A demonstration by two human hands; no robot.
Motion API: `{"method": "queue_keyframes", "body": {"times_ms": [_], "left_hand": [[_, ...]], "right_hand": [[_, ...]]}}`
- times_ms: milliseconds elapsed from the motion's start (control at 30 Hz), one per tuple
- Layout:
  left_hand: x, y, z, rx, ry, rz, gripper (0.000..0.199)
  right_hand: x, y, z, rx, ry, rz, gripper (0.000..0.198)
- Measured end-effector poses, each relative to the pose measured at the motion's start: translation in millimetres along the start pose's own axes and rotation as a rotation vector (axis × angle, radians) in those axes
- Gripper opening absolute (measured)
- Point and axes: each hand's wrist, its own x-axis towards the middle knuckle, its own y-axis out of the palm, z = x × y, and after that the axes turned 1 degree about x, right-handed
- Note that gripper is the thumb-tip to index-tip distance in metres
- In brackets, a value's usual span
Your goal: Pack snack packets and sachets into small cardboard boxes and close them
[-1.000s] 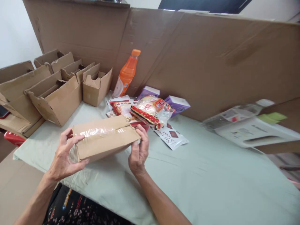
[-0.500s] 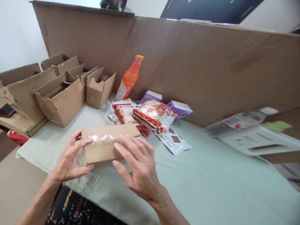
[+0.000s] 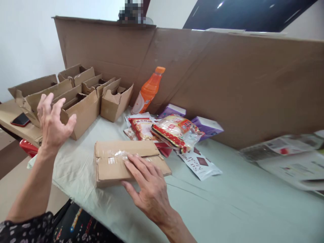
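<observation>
A shallow brown cardboard box [image 3: 108, 170] with clear tape across its top seam lies on the pale green cloth [image 3: 215, 216]. My right hand [image 3: 149, 184] rests on its top, the fingers stretched out flat and the thumb by the front edge. My left hand [image 3: 53, 125] is raised off to the left, open with nothing in it, in front of open-topped cardboard boxes [image 3: 86, 113]. Behind the taped box lie a red and clear snack packet [image 3: 174, 130], a red and white packet [image 3: 141, 128] and a white "Super Meal" pouch [image 3: 199, 165].
An orange bottle [image 3: 149, 89] leans against the tall cardboard wall [image 3: 240, 81]. Two purple and white cartons [image 3: 207, 128] stand by it. At the right lie a clear plastic package [image 3: 275, 146] and a white one [image 3: 291, 168]. A phone [image 3: 20, 119] is at the far left.
My left hand has let go of the taped box and moved up and left. The box now lies flatter on the cloth. My right hand has settled onto its top.
</observation>
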Motion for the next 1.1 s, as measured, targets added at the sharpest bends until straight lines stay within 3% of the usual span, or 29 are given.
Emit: {"method": "queue_keyframes", "body": {"times_ms": [100, 167, 400, 567, 633, 700, 833, 967, 1033, 1100], "left_hand": [[12.4, 18.5, 19.7, 0.038, 0.016, 0.186, 0.030], [5.2, 23.4, 22.1, 0.041, 0.081, 0.231, 0.022], [-29.2, 21.4, 8.1, 0.076, 0.249, 0.109, 0.023], [-28.2, 15.7, -0.2, 0.011, 0.211, 0.061, 0.019], [-28.9, 5.7, -10.2, -0.061, 0.177, -0.010, 0.027], [-32.6, -6.4, -21.3, -0.175, 0.174, 0.004, 0.038], [-51.7, -20.4, -33.4, -0.405, 0.163, 0.380, 0.044], [-79.2, -15.6, -34.6, -0.651, -0.105, 0.745, 0.068], [-87.7, -12.4, -36.1, -0.768, -0.278, 0.840, 0.079], [-90.9, -10.4, -38.4, -0.799, -0.387, 0.855, 0.086]], "right_hand": [[0.2, 1.3, 0.0, -0.008, -0.010, -0.009, 0.037], [0.3, 1.8, -0.2, -0.008, -0.010, -0.010, 0.037], [-2.1, 2.8, -2.2, 0.014, -0.012, -0.016, 0.036], [-0.5, 2.6, -2.0, 0.005, -0.015, -0.011, 0.036], [1.6, 1.7, -1.0, 0.005, -0.006, -0.014, 0.036], [3.8, 0.8, -0.3, 0.009, 0.006, -0.015, 0.036], [7.4, 0.1, -0.5, 0.034, 0.025, -0.005, 0.038], [10.0, -5.3, -4.3, 0.058, 0.024, 0.039, 0.040], [8.9, -11.6, -9.4, 0.050, 0.005, 0.078, 0.038], [4.5, -18.7, -17.5, 0.032, 0.011, 0.093, 0.038]]}}
